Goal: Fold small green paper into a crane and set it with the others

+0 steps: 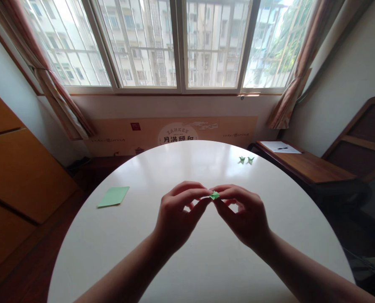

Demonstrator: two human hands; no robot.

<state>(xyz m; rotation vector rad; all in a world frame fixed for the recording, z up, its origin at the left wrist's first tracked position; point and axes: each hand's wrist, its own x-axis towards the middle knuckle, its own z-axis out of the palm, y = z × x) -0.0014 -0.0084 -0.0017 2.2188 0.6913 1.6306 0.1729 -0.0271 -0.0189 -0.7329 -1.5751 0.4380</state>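
Note:
A small folded piece of green paper (214,195) is pinched between the fingertips of both hands, above the middle of the white table. My left hand (181,208) grips its left side with thumb and fingers closed. From the other side my right hand (244,210) pinches it the same way. The fingertips hide part of the paper, so its full shape cannot be made out. Two small green origami cranes (246,159) stand side by side near the far right edge of the table. To the left lies a stack of square green paper (113,197).
The round white table (200,269) fills the middle. Right of it is a wooden bench (326,166) bearing a white sheet (280,147) with a dark pen-like item. A folding chair (370,139) leans at the right. Behind stand a printed panel (111,130) and barred windows.

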